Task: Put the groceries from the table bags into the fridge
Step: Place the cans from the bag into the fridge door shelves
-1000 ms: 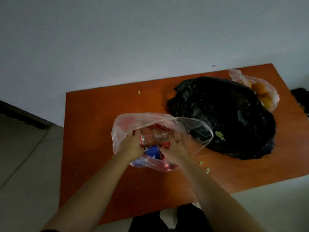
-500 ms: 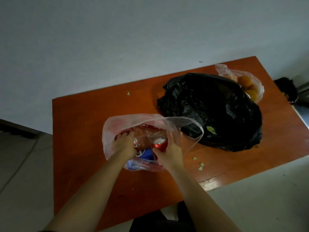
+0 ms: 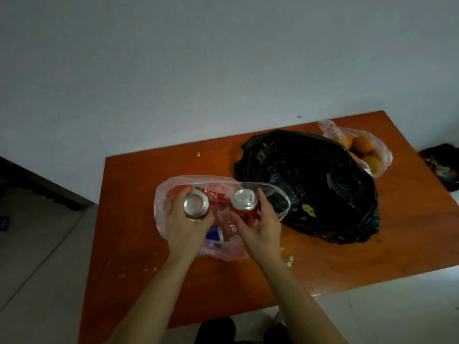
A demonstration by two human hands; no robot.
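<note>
A clear pinkish plastic bag [image 3: 171, 192] lies open on the orange-brown table [image 3: 139, 194]. My left hand [image 3: 185, 229] grips a red soda can [image 3: 196, 204], held upright above the bag with its silver top toward me. My right hand [image 3: 260, 227] grips a second red can [image 3: 244, 201] the same way, just right of the first. More cans remain inside the bag, among them a blue one [image 3: 214, 234]. A big black plastic bag [image 3: 310, 184] sits right of the clear one. Behind it is a small clear bag of oranges [image 3: 363, 147].
The table stands against a pale wall. Small green scraps [image 3: 289, 260] lie on the tabletop near its front edge. Tiled floor [image 3: 37, 256] lies to the left and front. A dark heap [image 3: 442, 165] rests past the table's right end.
Both hands were down inside the clear bag around the cans. Now each hand has lifted one red can up out of the bag's mouth.
</note>
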